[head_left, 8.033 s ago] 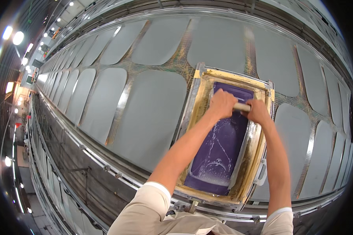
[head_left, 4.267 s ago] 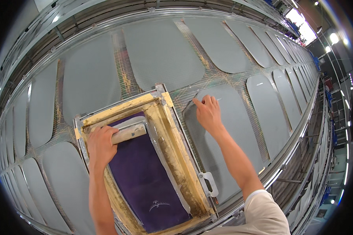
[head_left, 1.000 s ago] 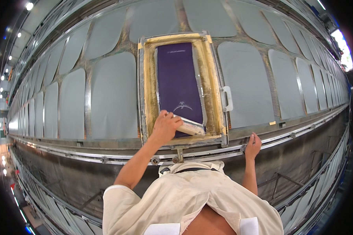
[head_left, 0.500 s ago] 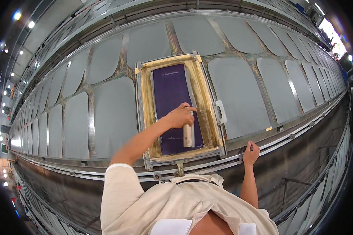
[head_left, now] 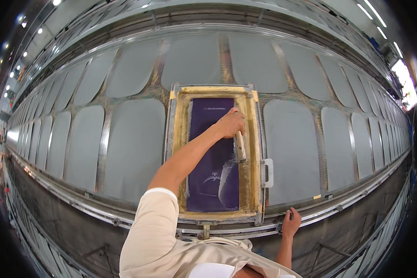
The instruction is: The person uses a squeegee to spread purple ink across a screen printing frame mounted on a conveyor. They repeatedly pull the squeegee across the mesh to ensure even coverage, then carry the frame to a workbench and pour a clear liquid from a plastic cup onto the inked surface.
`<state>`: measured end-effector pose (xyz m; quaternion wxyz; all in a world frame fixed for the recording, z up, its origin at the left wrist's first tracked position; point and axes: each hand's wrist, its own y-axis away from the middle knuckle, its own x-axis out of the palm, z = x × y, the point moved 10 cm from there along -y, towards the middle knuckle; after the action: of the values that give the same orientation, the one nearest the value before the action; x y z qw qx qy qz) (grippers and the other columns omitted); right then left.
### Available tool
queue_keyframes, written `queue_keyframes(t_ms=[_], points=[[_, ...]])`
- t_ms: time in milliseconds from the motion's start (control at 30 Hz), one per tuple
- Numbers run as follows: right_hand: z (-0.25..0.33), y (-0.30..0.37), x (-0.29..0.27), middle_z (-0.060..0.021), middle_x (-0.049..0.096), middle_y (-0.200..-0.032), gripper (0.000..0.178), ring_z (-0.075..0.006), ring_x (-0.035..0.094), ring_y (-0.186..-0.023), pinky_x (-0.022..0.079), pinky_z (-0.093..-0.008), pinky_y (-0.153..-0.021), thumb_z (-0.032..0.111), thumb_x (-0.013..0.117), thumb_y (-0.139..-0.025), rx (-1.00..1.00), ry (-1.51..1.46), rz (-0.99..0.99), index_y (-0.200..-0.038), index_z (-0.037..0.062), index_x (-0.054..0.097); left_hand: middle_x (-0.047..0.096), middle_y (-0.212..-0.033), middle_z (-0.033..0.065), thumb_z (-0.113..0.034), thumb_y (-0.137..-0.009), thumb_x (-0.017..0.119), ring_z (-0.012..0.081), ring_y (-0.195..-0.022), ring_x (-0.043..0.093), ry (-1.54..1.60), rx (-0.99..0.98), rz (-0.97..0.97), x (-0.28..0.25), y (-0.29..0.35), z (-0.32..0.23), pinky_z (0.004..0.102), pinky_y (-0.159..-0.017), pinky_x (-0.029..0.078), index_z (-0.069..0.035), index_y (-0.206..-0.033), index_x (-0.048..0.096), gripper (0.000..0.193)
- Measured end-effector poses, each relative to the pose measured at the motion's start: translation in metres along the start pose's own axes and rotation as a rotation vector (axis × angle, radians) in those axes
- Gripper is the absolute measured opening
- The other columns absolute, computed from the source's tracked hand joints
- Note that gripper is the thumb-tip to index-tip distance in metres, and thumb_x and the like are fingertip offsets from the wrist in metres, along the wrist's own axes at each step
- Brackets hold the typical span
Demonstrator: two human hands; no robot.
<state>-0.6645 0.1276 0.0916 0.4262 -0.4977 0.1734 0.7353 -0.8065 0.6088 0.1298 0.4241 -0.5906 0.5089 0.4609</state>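
Observation:
A screen-printing frame (head_left: 176, 153) with yellow-taped inner borders lies on the long table in front of me. Its purple printing area (head_left: 208, 134) carries pale markings and a whitish curved streak near the bottom. My left hand (head_left: 231, 124) is closed round a squeegee (head_left: 240, 149) with a pale wooden handle, tilted at the right edge of the purple area. Down by the metal rail at the table's near edge, my right hand (head_left: 291, 224) is closed, thumb and fingers together around something small and dark that I cannot make out.
Grey rounded panels (head_left: 292, 148) lie in two rows along the table on both sides of the frame. A white handle (head_left: 267, 173) sticks out from the frame's right side. The metal rail (head_left: 347, 204) runs along the near edge. A yellow tape piece (head_left: 317, 197) lies beside it.
My view has shifted. My left hand has carried the squeegee farther from me and toward the purple area's right edge. Pale marks and a streak now show lower down. My right hand stays by the rail.

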Motion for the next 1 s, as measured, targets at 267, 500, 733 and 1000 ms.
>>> queue_keyframes(t_ms=[267,500,733,1000], points=[[0.237,-0.146,0.051,-0.0170,0.069,-0.124,0.039,-0.0336,0.061,-0.119,0.046,-0.0440,-0.103,0.029,0.069,-0.095,-0.212,-0.383,0.537,-0.126,0.0063,0.068,0.068,-0.085,-0.0003,-0.021,-0.077,0.077,0.0208,-0.100,0.063,-0.010,-0.267,0.181,-0.029,0.114,0.001,0.0405,-0.096,0.042,-0.018,-0.090,0.071,0.014],[0.458,-0.246,0.163,-0.0169,0.067,-0.126,0.053,-0.0349,0.060,-0.122,0.047,-0.0440,-0.104,0.041,0.075,-0.087,-0.861,-0.293,0.647,-0.131,0.0136,0.064,0.071,-0.091,0.0072,-0.030,-0.082,0.075,0.0295,-0.096,0.067,-0.026,-0.544,-0.007,-0.057,0.082,0.128,0.0465,-0.087,0.049,-0.013,-0.093,0.066,0.022],[0.499,-0.312,0.262,-0.0185,0.073,-0.091,0.030,-0.0370,0.071,-0.088,0.056,-0.0478,-0.079,0.031,0.078,-0.079,-0.864,0.110,0.690,-0.096,0.0060,0.073,0.072,-0.089,0.0102,-0.033,-0.080,0.079,0.0322,-0.094,0.068,0.033,-0.617,-0.036,-0.056,0.053,0.196,0.0464,-0.083,0.052,-0.012,-0.093,0.069,0.026],[0.479,-0.268,0.248,-0.0144,0.071,-0.078,0.025,-0.0357,0.069,-0.083,0.054,-0.0468,-0.079,0.029,0.080,-0.077,-0.936,0.059,0.638,-0.087,0.0076,0.074,0.072,-0.082,0.0094,-0.031,-0.081,0.078,0.0331,-0.089,0.069,0.058,-0.688,-0.083,-0.047,0.080,0.151,0.0466,-0.079,0.052,-0.015,-0.089,0.072,0.019]])
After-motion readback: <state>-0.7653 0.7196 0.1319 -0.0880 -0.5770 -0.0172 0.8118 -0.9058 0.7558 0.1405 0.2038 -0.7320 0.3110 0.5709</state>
